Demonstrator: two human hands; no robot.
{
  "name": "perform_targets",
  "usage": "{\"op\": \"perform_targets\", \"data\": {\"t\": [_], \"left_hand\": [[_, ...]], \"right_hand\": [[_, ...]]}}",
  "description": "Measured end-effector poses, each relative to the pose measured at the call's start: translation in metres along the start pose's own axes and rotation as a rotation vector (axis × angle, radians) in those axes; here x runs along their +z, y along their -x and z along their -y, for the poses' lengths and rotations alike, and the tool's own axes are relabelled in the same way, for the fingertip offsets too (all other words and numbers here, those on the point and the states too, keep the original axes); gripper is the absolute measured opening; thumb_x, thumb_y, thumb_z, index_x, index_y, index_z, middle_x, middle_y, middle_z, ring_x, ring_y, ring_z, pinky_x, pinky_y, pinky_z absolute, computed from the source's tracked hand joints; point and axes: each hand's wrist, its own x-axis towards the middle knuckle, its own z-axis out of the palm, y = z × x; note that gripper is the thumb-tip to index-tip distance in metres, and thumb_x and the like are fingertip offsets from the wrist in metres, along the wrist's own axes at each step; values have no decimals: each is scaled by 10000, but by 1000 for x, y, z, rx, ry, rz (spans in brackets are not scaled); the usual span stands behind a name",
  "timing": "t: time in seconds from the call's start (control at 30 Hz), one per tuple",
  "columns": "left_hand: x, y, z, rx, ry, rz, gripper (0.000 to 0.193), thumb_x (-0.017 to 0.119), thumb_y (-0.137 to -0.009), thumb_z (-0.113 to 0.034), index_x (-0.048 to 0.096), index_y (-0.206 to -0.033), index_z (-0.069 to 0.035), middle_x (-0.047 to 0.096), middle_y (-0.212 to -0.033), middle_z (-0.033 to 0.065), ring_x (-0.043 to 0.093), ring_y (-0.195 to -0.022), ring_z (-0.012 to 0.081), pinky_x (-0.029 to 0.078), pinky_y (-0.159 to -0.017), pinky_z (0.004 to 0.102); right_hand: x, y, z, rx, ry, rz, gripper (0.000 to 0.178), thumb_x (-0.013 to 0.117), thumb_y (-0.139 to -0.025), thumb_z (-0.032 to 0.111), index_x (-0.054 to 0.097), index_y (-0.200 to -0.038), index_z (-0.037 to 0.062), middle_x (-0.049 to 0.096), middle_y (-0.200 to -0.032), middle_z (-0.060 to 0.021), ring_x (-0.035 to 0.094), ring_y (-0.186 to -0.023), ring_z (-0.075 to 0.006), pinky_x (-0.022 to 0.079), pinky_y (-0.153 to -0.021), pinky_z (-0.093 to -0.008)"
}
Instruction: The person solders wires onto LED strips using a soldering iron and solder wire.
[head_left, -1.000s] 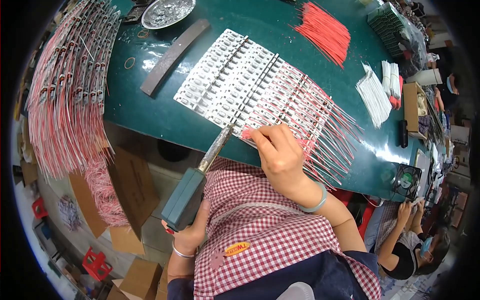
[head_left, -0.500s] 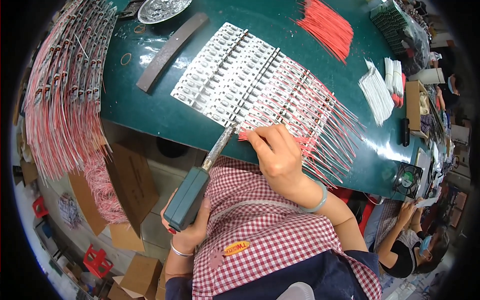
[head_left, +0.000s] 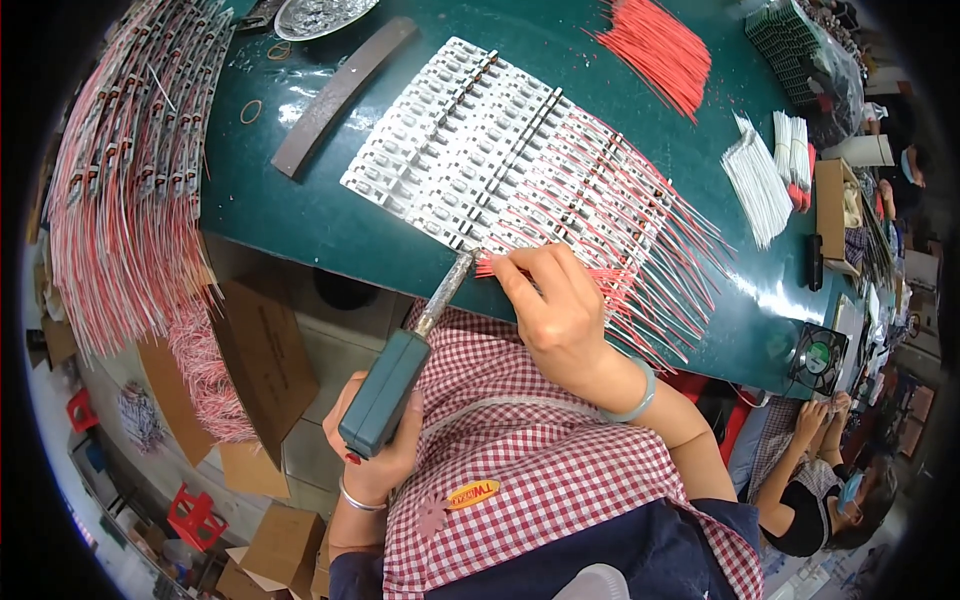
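Observation:
My left hand (head_left: 378, 440) is wrapped round the dark green handle of a soldering gun (head_left: 388, 390). Its long metal tip slants up and right to the near edge of a white panel of small boards (head_left: 430, 150), by the ends of some red wires. My right hand (head_left: 555, 305) is closed in a pinch on red wires (head_left: 487, 265) at that same edge, close to the iron's tip. Rows of red and white wires (head_left: 640, 230) run over the panel's right half, their free ends hanging past it. The left half carries bare white boards.
A dark curved bar (head_left: 345, 97) and a metal dish (head_left: 322, 14) lie at the far left. Red wires (head_left: 660, 55) and white wires (head_left: 755, 185) are bundled right. Wired boards (head_left: 140, 150) pile up left, above a cardboard box (head_left: 262, 365). A small fan (head_left: 818, 358) stands near a co-worker (head_left: 825, 490).
The soldering gun has shifted slightly right and up, its tip still at the panel's near edge. My right hand stays in nearly the same place.

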Motion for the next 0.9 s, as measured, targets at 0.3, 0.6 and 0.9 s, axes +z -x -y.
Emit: {"op": "perform_targets", "data": {"t": [0.3, 0.6, 0.9], "left_hand": [[-2, 10, 9, -24, 22, -66, 253, 760, -740, 2, 698, -980, 51, 689, -905, 171, 694, -736, 282, 547, -662, 317], [3, 3, 6, -2, 56, -77, 256, 761, -735, 5, 701, -976, 66, 697, -908, 174, 704, -741, 277, 554, -668, 314], [6, -5, 5, 48, 27, -5, 207, 743, -740, 37, 699, -940, 64, 695, -885, 157, 695, -729, 277, 551, -657, 323]], "right_hand": [[-1, -1, 0, 5, 5, 3, 305, 649, -737, 36, 668, -1029, -50, 620, -939, -116, 590, -833, -263, 510, -690, -357], [-9, -8, -1, 8, -26, -30, 321, 653, -714, 37, 665, -1021, -56, 619, -927, -111, 590, -816, -254, 504, -663, -345], [-3, -15, -5, -5, 57, 42, 285, 662, -732, 41, 674, -1000, -57, 573, -870, -92, 558, -806, -231, 481, -634, -330]]}}
